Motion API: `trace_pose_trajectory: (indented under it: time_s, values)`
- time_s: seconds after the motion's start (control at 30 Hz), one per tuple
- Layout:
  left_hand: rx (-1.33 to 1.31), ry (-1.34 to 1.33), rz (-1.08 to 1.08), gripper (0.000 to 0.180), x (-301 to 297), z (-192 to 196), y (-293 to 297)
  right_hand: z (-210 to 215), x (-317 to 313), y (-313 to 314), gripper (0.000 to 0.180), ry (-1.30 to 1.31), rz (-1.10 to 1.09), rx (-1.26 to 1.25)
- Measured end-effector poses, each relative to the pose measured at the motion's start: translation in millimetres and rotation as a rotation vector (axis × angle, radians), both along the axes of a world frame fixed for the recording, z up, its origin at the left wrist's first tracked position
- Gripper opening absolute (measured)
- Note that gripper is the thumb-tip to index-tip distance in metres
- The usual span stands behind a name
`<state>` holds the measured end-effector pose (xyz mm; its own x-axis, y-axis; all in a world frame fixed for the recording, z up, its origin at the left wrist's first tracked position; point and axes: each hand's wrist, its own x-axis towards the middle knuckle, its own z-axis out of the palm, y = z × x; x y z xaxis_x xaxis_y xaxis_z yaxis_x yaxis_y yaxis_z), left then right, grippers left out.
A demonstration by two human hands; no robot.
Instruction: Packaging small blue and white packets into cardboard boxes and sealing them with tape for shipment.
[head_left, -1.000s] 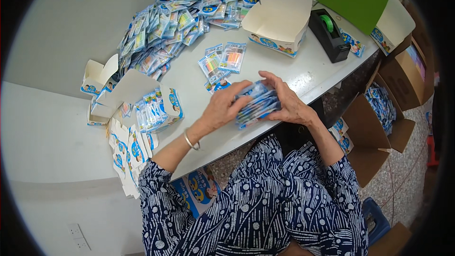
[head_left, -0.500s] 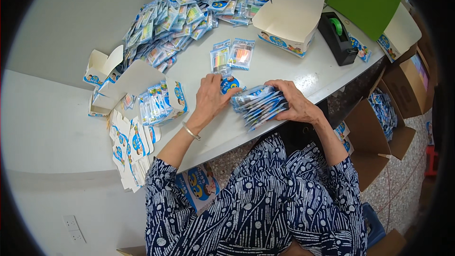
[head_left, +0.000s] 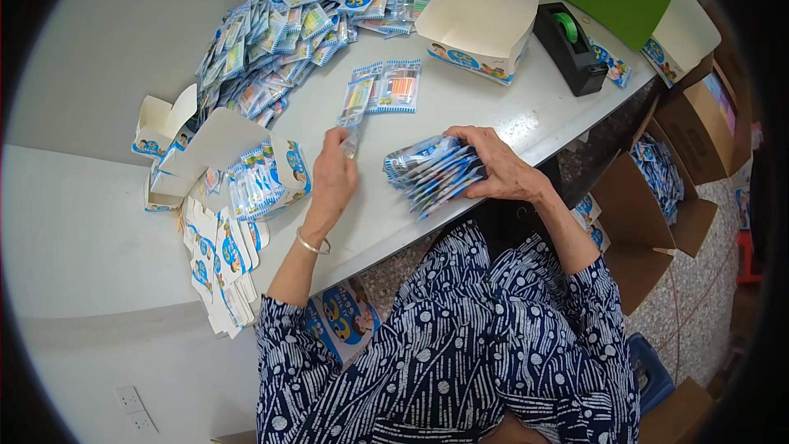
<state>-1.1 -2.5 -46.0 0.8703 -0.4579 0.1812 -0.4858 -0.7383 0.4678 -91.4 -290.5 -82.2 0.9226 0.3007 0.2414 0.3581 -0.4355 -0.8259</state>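
Our right hand (head_left: 501,171) clamps the fanned packet stack (head_left: 431,173) so it stays together, while our left hand (head_left: 333,181) pinches one packet (head_left: 355,111) (fingers closed on its lower end).

A fanned stack of flat blue-and-white packets (head_left: 434,173) lies near the front edge of the counter (head_left: 509,115), taken here as the landmark. Just left of that stack, a single packet (head_left: 353,119) is pinched upright. Behind it, three more packets (head_left: 385,86) lie flat side by side. Farther back, a wide heap of packets (head_left: 288,29) curves across. An open white carton (head_left: 481,20) with a blue printed band stands behind and right of the stack. To the stack's left, a filled open carton (head_left: 263,181) sits among flattened cartons (head_left: 218,267).
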Motion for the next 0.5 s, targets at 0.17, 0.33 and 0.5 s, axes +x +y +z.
trace_pose_trajectory:
  time_s: [0.17,0.33,0.5]
  values:
    - [-0.32,0.147,0.019,0.039,-15.5,4.1,-11.4,-4.2,0.3,-1.3,0.083,-0.013,0.001,-0.008]
    - [-0.657,0.354,-0.137,0.028,-14.3,4.1,-39.6,-0.9,0.7,-0.1,0.085,-0.002,0.01,-0.041]
    - [-0.612,0.653,-0.102,0.025,-12.3,1.9,-47.4,-8.9,5.3,1.5,0.091,-0.158,0.018,-0.014]
